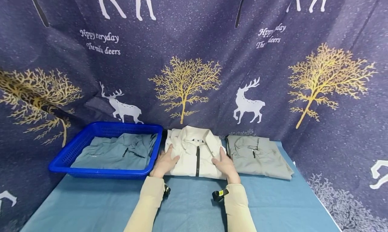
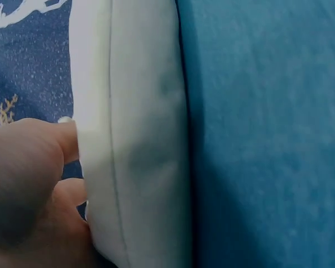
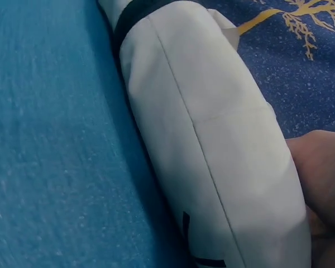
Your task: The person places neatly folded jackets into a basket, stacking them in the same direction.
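A folded white jacket (image 1: 184,161) with a dark front zipper lies on the blue-covered table, collar toward the back wall. My left hand (image 1: 165,162) holds its left edge, thumb over the top and fingers along the side. On the opposite edge my right hand (image 1: 225,165) holds it the same way, thumb on the front panel. In the left wrist view, the fingers (image 2: 64,145) pass behind the jacket's thick folded hem (image 2: 145,134). The right wrist view has the hem (image 3: 212,134) bulging, with part of the hand (image 3: 324,173) behind it.
Left of the jacket stands a blue plastic basket (image 1: 103,173) holding a folded teal garment (image 1: 112,154). A folded grey-green garment (image 1: 269,159) lies to the right. Behind the table (image 1: 191,205) hangs a dark blue cloth (image 1: 200,33) printed with deer and trees.
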The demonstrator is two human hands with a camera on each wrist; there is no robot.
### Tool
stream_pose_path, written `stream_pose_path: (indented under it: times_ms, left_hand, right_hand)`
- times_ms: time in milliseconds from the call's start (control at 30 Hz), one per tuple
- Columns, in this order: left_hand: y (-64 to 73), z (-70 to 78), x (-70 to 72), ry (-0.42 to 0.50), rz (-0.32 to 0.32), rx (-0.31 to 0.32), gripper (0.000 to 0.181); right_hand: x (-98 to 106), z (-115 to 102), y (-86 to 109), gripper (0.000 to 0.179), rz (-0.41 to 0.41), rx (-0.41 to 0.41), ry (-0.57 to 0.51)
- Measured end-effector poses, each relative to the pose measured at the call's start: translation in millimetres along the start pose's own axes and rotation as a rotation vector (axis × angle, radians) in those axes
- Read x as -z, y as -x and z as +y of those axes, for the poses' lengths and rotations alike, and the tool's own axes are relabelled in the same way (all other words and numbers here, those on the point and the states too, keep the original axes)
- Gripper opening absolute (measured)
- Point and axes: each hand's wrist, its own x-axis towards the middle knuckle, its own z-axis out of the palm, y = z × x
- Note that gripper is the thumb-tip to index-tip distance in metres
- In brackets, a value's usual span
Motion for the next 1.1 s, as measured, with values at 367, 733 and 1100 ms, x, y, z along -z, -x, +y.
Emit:
stream_pose_path:
  times_ms: [367, 733, 1100]
  left_hand:
    - [-5.6, -7.0, -5.1, 0.136, -0.023, -0.131, 0.068]
    - [-3.2, -13.4, -2.1, 0.277, 0.068, -0.107, 0.055]
    - [2.1, -5.9, 7.3, 0.342, -0.026, -0.037, 0.054]
  right_hand:
    - [1, 7, -6.4, 0.074, 0.079, 0.105, -0.042]
    - [2, 17, -9.6, 0.074, 0.009, 0.047, -0.344]
    - [14, 8, -9.6, 0.068, 0.083, 0.11, -0.351]
